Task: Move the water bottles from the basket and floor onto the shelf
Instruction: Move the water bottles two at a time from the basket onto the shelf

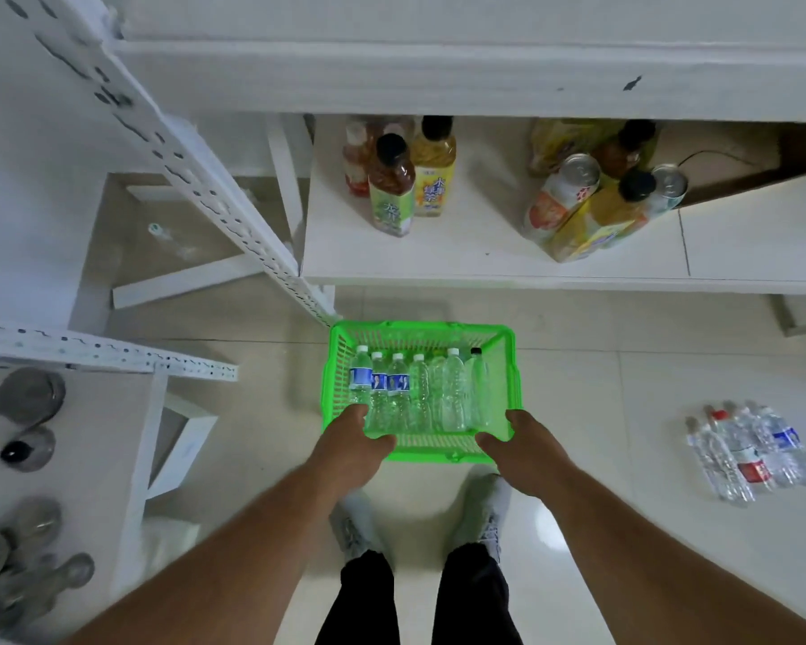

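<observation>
A bright green plastic basket (pixel 419 331) sits on the tiled floor just in front of my feet. Several clear water bottles (pixel 419 393) lie side by side in it, caps pointing away from me. My left hand (pixel 352 442) grips the basket's near left corner. My right hand (pixel 515 446) grips its near right corner. Three more water bottles (pixel 754 451) lie together on the floor to the right. The white lower shelf (pixel 485 253) runs across just beyond the basket.
Tea bottles (pixel 399 179) stand on the shelf's left part, more drink bottles and cans (pixel 596 202) to the right. A white perforated upright (pixel 196 174) slants down to the basket's far left corner. Another white shelf (pixel 66 458) at left carries grey containers.
</observation>
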Demonstrator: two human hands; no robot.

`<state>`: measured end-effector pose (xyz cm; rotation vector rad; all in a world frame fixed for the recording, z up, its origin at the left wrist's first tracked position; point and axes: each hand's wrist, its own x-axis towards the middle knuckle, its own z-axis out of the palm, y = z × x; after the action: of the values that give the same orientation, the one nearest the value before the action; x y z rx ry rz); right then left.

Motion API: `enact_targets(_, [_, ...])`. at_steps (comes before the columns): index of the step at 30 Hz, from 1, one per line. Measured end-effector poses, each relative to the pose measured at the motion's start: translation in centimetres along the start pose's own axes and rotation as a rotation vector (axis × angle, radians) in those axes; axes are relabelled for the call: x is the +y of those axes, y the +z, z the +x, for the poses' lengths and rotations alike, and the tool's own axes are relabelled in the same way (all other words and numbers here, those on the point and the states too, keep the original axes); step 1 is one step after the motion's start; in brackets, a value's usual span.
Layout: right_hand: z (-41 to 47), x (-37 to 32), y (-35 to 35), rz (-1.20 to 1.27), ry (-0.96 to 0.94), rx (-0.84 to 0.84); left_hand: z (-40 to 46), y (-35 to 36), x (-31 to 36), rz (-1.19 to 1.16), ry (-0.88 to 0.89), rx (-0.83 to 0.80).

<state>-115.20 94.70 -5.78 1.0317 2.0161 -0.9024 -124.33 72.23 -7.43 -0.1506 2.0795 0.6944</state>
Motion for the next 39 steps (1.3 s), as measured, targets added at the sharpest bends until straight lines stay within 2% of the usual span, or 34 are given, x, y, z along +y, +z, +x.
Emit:
enact_targets(9, [17.7, 4.2, 2.6, 0.073, 0.058, 0.002, 12.6, 11.4, -0.8, -0.068, -0.03, 0.005])
enact_targets(20, [37.1, 8.8, 12.5, -0.012, 0.056, 0.049, 30.9, 24.4, -4.1, -0.078, -0.035, 0.005])
enact_targets(23, [39.5, 9.2, 14.5, -0.062, 0.06, 0.071, 34.5, 26.7, -4.8, -0.084, -0.038, 0.005])
enact_targets(26, [40.8, 8.8, 16.0, -0.157, 0.073, 0.204, 37.1, 28.2, -5.3, -0.094, -0.057, 0.0])
enact_targets(29, [41.6, 8.4, 16.9, -0.136, 0.106, 0.283, 38.5, 29.0, -5.8, -0.083, -0.069, 0.0])
enact_targets(34, [43.1, 8.4, 16.5, -0.034, 0.172, 0.265, 39.3, 29.2, -7.2, -0.081, -0.113, 0.044])
enact_targets(39, [43.1, 8.1, 17.0, -0.105, 0.058, 0.312, 39.7, 28.9, -7.5, -0.087, -0.135, 0.038])
